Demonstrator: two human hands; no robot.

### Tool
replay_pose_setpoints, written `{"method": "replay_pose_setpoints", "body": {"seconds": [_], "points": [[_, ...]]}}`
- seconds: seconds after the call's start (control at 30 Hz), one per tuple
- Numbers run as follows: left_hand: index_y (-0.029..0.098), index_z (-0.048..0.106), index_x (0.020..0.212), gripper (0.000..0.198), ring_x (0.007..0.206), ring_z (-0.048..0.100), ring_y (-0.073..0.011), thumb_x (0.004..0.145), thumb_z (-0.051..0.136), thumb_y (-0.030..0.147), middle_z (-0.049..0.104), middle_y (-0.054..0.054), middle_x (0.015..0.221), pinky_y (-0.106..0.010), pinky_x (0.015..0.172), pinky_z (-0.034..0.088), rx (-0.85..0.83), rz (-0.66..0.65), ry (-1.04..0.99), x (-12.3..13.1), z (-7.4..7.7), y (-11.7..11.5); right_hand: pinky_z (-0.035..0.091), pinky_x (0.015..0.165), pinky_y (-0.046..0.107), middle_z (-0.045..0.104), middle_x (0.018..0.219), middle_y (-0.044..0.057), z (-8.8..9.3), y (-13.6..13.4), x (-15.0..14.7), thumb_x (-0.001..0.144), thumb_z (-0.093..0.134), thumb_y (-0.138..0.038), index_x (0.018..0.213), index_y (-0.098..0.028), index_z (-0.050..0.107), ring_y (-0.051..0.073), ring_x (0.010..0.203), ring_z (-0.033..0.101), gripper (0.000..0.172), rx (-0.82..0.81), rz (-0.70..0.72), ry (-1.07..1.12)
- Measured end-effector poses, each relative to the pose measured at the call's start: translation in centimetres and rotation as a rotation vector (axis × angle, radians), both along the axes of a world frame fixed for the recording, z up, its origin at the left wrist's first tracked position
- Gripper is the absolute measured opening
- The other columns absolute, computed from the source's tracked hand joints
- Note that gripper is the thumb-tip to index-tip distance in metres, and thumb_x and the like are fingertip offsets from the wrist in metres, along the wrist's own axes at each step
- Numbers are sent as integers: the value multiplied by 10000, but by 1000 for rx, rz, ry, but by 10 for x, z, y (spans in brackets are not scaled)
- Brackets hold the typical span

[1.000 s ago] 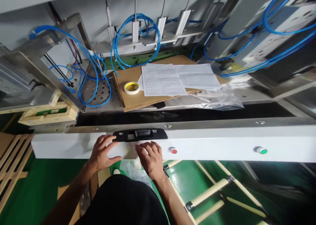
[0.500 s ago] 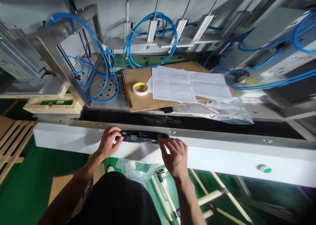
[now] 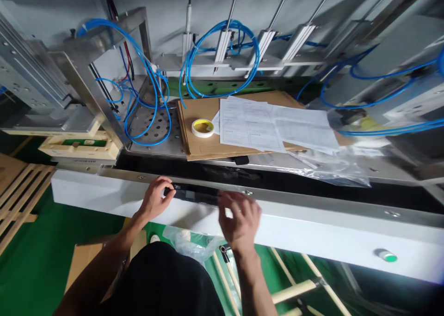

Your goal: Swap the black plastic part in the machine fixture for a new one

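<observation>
Black plastic part (image 3: 196,194) is now lying along the metal rail (image 3: 312,200) on top of the white machine housing (image 3: 312,235), right next to the dark conveyor belt (image 3: 312,182). A second ago it sat flat on the white front face just above both hands, and half a second ago it had come up to the housing's top edge; now it looks thinner, tipped further over toward the belt.

Left hand (image 3: 155,202) has gone from resting flat on the white face to pinching the left end of the part, thumb and fingers closed on it. Right hand (image 3: 240,218) was touching the right end half a second ago; now it's blurred, fingers spread and apart, hovering at that end, and I can't tell if it's actually touching.

Whole view has also swung left and up a bit, so the green button (image 3: 387,256) slid down to the right and the red one is out of sight. Further back on the tabletop, the tape roll (image 3: 203,128), cardboard (image 3: 201,145) and paper sheets (image 3: 274,126) haven't budged.
</observation>
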State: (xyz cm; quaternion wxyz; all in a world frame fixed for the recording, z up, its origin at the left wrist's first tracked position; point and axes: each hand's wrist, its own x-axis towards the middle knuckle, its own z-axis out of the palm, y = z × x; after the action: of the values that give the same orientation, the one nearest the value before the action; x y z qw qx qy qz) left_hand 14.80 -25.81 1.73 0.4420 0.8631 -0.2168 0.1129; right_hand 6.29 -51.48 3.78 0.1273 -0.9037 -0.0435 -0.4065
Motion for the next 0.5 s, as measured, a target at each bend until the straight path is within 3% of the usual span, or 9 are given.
{"method": "replay_pose_setpoints", "body": {"seconds": [0.1,0.17,0.27,0.33,0.4,0.5], "points": [[180,705,868,118,1046,693,-126,935,646,257,711,-54,1085,-268,961,535,13,-8,8,3,0,3,379,1163,474,717,1343,106,-7,30,2,1043,638,-361,1375,-233,666,280,1299,598,357,-123,191,142],[180,707,875,152,1053,694,-127,961,621,271,717,-57,1096,-274,958,544,55,-18,-16,3,3,5,338,1203,501,664,1459,124,-17,40,6,1056,604,-430,1442,-217,635,301,1379,555,441,-180,205,238],[191,711,916,187,1072,684,-152,991,598,318,732,-49,1096,-327,993,548,222,-43,-148,0,12,7,358,1183,480,664,1470,105,-29,42,10,1075,571,-389,1440,-250,648,281,1382,562,398,-181,177,303],[204,718,1039,230,1173,665,-205,948,679,412,736,-53,1174,-420,1110,520,369,-88,-273,-5,20,6,382,1160,462,676,1456,97,-29,39,10,1078,565,-342,1419,-269,669,269,1368,577,363,-181,177,313],[213,686,1224,470,1326,612,-263,858,783,493,700,-72,1337,-507,1241,439,495,-153,-352,-12,25,2,407,1135,450,676,1453,110,-25,37,9,1073,573,-317,1419,-255,671,272,1364,583,365,-189,191,320],[229,593,1411,622,1366,598,-258,852,800,408,641,-75,1464,-477,1253,441,605,-221,-356,-20,26,-6,441,1098,448,678,1443,141,-13,35,5,1078,560,-327,1481,-223,620,284,1352,597,420,-222,245,359]]}}
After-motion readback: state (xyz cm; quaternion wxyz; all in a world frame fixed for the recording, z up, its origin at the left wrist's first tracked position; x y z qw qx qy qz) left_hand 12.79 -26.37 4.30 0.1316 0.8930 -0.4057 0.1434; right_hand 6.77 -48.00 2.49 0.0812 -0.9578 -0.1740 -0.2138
